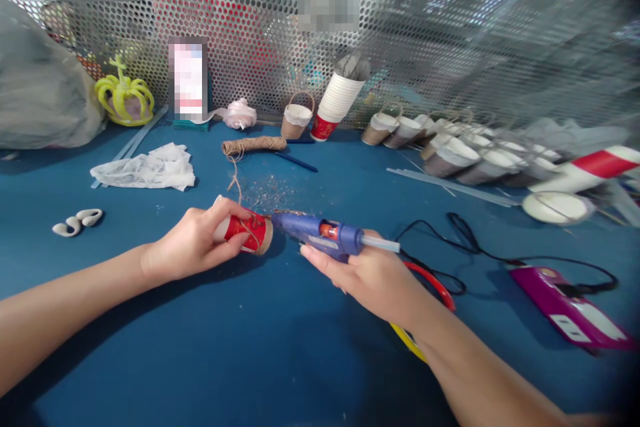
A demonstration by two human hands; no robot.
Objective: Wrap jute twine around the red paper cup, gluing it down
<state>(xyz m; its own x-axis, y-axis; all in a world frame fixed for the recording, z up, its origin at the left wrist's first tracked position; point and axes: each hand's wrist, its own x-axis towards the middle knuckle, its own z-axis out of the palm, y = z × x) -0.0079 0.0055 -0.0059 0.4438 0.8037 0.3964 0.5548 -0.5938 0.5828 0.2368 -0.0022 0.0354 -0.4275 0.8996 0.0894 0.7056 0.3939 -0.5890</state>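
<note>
My left hand [203, 240] is closed around a red paper cup [249, 232] lying on its side, its end toward the right. Brown twine wraps the cup's right end, and a strand runs back to a roll of twine [254, 145] behind it. In my right hand [367, 273] is a blue hot glue gun [320, 235], with a clear glue stick poking out of its rear. The gun's nozzle is at the twine-wrapped end of the cup; I cannot tell whether it touches.
Small twine-handled baskets [463, 153] crowd the back right. A stack of white cups [340, 100] leans by the mesh wall. A purple power strip [570, 307] with a black cord lies right. Scissors [85, 220] rest left, near a crumpled white cloth [145, 168].
</note>
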